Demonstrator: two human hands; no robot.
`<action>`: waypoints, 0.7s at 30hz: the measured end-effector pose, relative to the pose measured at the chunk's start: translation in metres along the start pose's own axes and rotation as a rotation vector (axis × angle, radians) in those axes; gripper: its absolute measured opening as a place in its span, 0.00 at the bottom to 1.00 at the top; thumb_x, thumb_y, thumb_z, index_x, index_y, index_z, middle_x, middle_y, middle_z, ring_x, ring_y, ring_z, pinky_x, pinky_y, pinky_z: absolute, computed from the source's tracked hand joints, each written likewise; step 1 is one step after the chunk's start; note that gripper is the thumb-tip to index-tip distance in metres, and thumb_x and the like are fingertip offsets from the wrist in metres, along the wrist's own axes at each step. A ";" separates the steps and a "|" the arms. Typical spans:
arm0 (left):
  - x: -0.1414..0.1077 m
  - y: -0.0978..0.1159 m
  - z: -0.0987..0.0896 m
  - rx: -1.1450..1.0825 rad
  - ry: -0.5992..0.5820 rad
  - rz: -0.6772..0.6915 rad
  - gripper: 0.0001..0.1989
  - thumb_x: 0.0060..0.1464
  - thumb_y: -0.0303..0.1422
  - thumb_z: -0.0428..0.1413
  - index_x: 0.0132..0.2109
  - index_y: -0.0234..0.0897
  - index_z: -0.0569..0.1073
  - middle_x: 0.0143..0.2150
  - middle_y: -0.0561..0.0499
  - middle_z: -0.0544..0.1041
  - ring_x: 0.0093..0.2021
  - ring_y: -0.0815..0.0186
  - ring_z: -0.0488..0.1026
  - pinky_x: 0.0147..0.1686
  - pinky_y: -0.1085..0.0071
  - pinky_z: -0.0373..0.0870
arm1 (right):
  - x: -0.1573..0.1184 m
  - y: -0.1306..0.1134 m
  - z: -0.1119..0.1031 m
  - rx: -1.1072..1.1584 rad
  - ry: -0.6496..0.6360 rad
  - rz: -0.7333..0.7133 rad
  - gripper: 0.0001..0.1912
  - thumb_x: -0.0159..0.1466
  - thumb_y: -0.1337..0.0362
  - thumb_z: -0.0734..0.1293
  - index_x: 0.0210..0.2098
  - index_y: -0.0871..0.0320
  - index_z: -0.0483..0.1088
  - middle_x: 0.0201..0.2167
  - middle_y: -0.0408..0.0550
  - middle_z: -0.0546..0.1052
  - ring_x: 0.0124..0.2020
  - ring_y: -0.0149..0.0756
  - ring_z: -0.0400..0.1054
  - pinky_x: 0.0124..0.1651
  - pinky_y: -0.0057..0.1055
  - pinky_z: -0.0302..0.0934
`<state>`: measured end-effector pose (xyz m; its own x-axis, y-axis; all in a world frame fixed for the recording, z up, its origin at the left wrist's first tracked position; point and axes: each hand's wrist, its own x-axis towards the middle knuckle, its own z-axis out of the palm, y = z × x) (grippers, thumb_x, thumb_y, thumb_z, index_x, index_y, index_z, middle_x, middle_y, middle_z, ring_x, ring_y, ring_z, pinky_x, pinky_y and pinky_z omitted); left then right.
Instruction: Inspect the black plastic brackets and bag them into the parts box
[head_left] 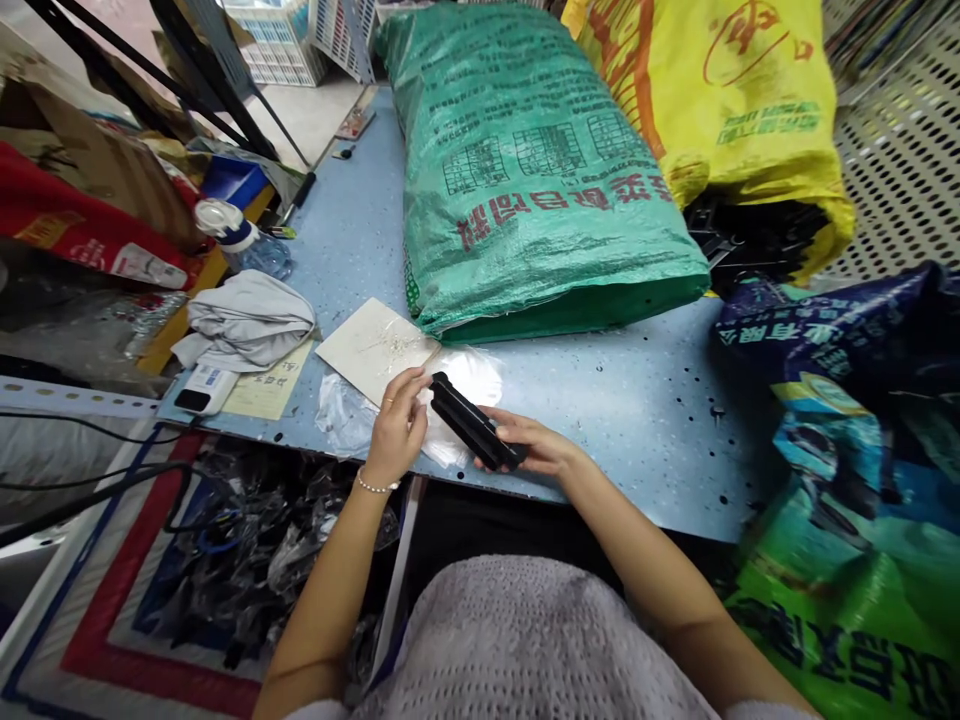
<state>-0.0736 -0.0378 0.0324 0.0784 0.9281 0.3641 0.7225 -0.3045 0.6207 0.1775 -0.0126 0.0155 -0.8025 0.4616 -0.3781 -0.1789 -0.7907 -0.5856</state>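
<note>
A long black object point(476, 424) is held slantwise above the front edge of the blue table point(637, 410). My right hand point(529, 442) grips its lower right end, thumb on top and fingers beneath. At its upper left end is my left hand point(400, 425), fingers curved, with the fingertips against or very near the black end; contact is hard to make out. Beneath and behind the hands lie crumpled clear plastic point(341, 408) and a cream square board point(371, 345) with small scraps on it.
A large green sack point(540, 180) lies behind the hands, a yellow sack point(720, 100) at back right. Blue-green bags point(840, 480) stand right. On the left are a grey cloth point(251, 320), a white device point(206, 388) and a bottle point(255, 250). Below sits a bin of wrapped black items point(262, 540).
</note>
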 end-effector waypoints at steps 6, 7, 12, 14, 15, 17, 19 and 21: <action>-0.014 -0.016 0.007 0.189 -0.038 -0.049 0.24 0.57 0.19 0.45 0.57 0.34 0.71 0.60 0.38 0.70 0.61 0.55 0.70 0.60 0.53 0.69 | -0.002 0.006 0.007 -0.022 0.022 0.086 0.54 0.55 0.57 0.76 0.70 0.60 0.43 0.43 0.59 0.78 0.39 0.48 0.78 0.34 0.36 0.71; -0.014 -0.016 0.008 0.162 -0.039 -0.022 0.27 0.58 0.19 0.44 0.63 0.34 0.67 0.62 0.38 0.69 0.63 0.56 0.67 0.62 0.54 0.68 | -0.002 0.008 0.008 -0.021 0.020 0.101 0.55 0.55 0.58 0.77 0.70 0.60 0.42 0.42 0.58 0.78 0.38 0.47 0.78 0.34 0.36 0.71; -0.027 0.011 0.011 -0.001 -0.099 0.271 0.31 0.63 0.21 0.42 0.71 0.41 0.53 0.67 0.39 0.64 0.68 0.59 0.61 0.64 0.56 0.66 | 0.008 0.014 0.007 0.031 0.049 -0.029 0.42 0.56 0.55 0.76 0.63 0.56 0.56 0.40 0.53 0.79 0.35 0.41 0.77 0.29 0.29 0.68; -0.039 0.024 0.013 -0.092 -0.156 0.349 0.32 0.63 0.20 0.42 0.71 0.42 0.53 0.66 0.40 0.65 0.66 0.59 0.63 0.63 0.57 0.67 | 0.013 0.017 0.008 0.099 0.128 -0.147 0.32 0.54 0.52 0.75 0.54 0.56 0.65 0.37 0.49 0.79 0.31 0.37 0.75 0.26 0.25 0.66; -0.043 0.029 0.014 -0.135 -0.166 0.350 0.32 0.63 0.20 0.42 0.71 0.43 0.54 0.66 0.41 0.66 0.66 0.60 0.64 0.62 0.57 0.68 | 0.015 0.019 0.010 0.129 0.184 -0.196 0.29 0.54 0.50 0.75 0.49 0.56 0.68 0.35 0.47 0.78 0.30 0.35 0.74 0.25 0.25 0.65; -0.048 0.038 0.016 -0.192 -0.169 0.312 0.32 0.63 0.20 0.43 0.71 0.44 0.54 0.65 0.41 0.67 0.65 0.61 0.65 0.62 0.58 0.68 | 0.018 0.026 0.019 0.109 0.305 -0.258 0.23 0.54 0.48 0.74 0.41 0.56 0.70 0.31 0.45 0.77 0.28 0.32 0.71 0.26 0.25 0.64; -0.047 0.047 0.015 -0.175 -0.225 0.271 0.33 0.61 0.23 0.48 0.71 0.41 0.53 0.67 0.39 0.64 0.66 0.58 0.64 0.63 0.56 0.67 | 0.019 0.036 0.035 -0.057 0.417 -0.315 0.18 0.57 0.50 0.73 0.38 0.57 0.72 0.31 0.45 0.77 0.31 0.34 0.71 0.32 0.28 0.67; -0.047 0.055 0.006 -0.072 -0.305 0.260 0.35 0.59 0.26 0.53 0.71 0.38 0.53 0.67 0.37 0.63 0.65 0.53 0.64 0.62 0.53 0.68 | 0.015 0.046 0.052 -0.265 0.453 -0.397 0.16 0.58 0.54 0.73 0.41 0.57 0.74 0.37 0.46 0.78 0.40 0.37 0.72 0.45 0.34 0.68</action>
<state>-0.0337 -0.0972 0.0450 0.4600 0.8360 0.2992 0.6030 -0.5415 0.5858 0.1273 -0.0627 0.0206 -0.3746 0.8675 -0.3274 -0.2198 -0.4261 -0.8776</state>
